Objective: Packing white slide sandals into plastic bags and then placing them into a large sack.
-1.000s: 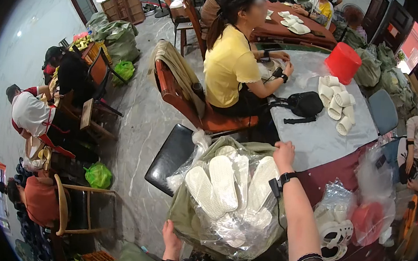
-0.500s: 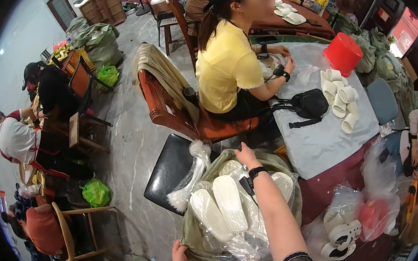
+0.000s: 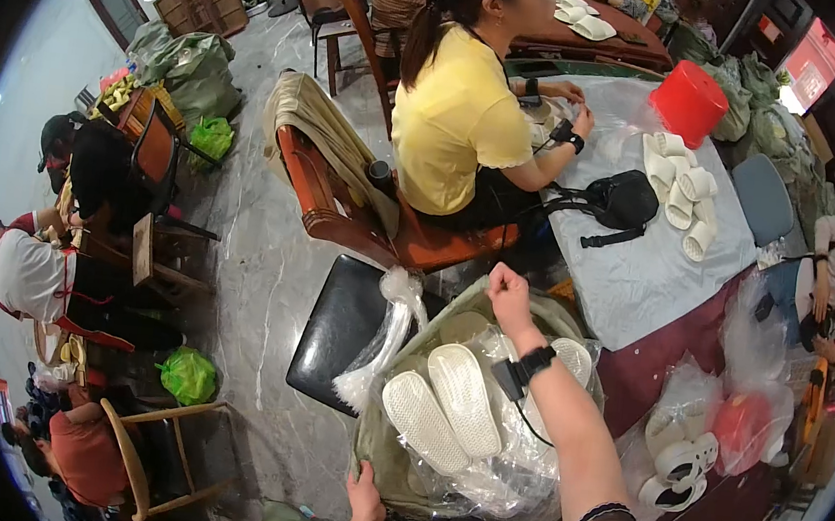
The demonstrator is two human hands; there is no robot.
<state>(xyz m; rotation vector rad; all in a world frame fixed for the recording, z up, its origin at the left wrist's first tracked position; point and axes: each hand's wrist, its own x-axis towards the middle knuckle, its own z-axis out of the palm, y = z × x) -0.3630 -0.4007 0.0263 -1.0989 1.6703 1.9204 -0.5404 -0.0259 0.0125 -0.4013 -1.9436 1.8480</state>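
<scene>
A green woven sack (image 3: 384,420) sits before me with its mouth spread, lined with clear plastic. Inside lie several white slippers (image 3: 465,396), sole sides up, with crumpled clear film (image 3: 501,485) around them. My left hand (image 3: 364,502) is closed on the sack's near-left edge. At the far rim, my right hand (image 3: 512,305) is curled shut against the sack edge, its forearm crossing over the bag. A dark wrist device with a cable is on my right wrist.
Left of the sack stands a black-seated stool (image 3: 335,338) with a bundle of clear plastic (image 3: 384,348). A co-worker in yellow (image 3: 456,124) sits at a table holding white slippers (image 3: 680,195), a black bag (image 3: 619,200) and a red bucket (image 3: 689,104). Bagged clogs (image 3: 680,462) lie at right.
My right hand has moved slightly up and right along the far rim, its fingers now curled tighter. My left hand has risen a little with the sack's edge. The mouth looks wider.
</scene>
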